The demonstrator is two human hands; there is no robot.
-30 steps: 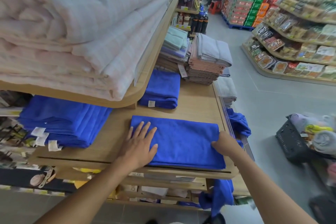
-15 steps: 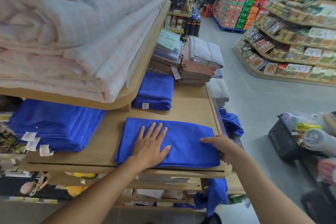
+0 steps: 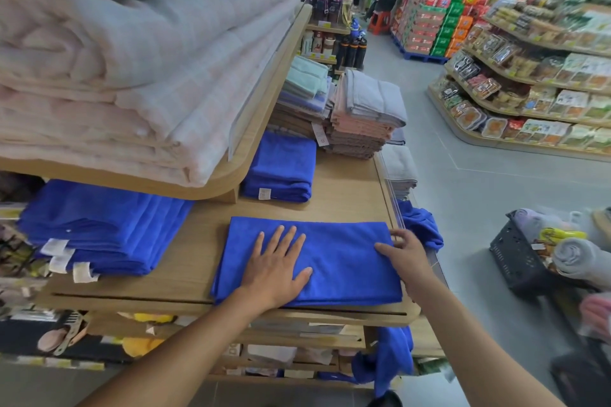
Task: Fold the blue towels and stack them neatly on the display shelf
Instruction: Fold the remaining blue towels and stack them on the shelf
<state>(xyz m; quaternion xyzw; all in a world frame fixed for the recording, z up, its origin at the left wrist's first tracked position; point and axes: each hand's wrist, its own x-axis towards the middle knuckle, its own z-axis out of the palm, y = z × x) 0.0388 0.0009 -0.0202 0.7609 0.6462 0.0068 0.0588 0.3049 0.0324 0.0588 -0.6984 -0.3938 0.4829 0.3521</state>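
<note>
— Blue towel, folded into a wide rectangle, is lying flat at the front of the wooden display shelf, its near edge running along the shelf's front lip. You are pressing your left hand palm-down on its middle, fingers straight and spread.

— Agreed, you are gripping nothing on that side. Your right hand is resting over the towel's right edge, thumb lying on top of the cloth, fingers bending at the far right corner. Whether you are pinching the fabric there, I cannot tell.

— Nor can I. To your left, a stack of blue towels is sitting on the same board, white tags showing at its near edge. It is sitting partly under the upper shelf, which is carrying pale quilts.

— Behind the towel you are working on, a smaller blue stack is sitting apart from it. Beyond that, a pile of grey and pink towels is standing.

— Just beside your right hand, a loose blue towel is hanging crumpled over the shelf's right side. Another blue cloth is dangling lower down, below the front right corner.

— On the floor to your right, a black basket is holding rolled cloths, and grocery shelves are lining the aisle beyond it.
</note>
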